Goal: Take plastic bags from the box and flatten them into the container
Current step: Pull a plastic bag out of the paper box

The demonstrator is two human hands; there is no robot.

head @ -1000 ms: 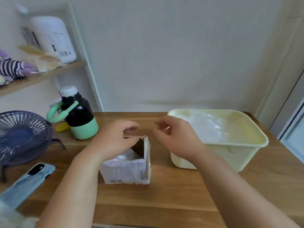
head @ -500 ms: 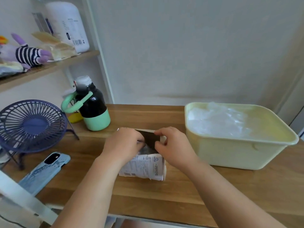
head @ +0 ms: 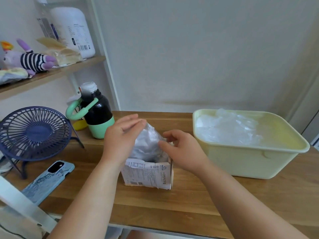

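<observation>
A small white printed cardboard box [head: 148, 174] stands open on the wooden table. A clear plastic bag [head: 146, 144] rises out of it in a peak. My left hand [head: 120, 137] pinches the top of the bag with its fingertips, just above and left of the box. At the bag's right side, my right hand [head: 183, 149] has its thumb and forefinger closed on the plastic over the box's right edge. The pale yellow container [head: 250, 163] sits to the right, with flattened clear bags [head: 231, 130] inside.
A black and mint bottle [head: 98, 116] stands behind the box to the left. A blue desk fan [head: 34, 133] and a phone [head: 50, 178] lie at the left. A wall shelf [head: 51, 73] holds a jug and a plush toy.
Both hands were at the box's opening; the left hand has since risen, drawing a clear bag up out of the box. The camera view has also shifted left.
</observation>
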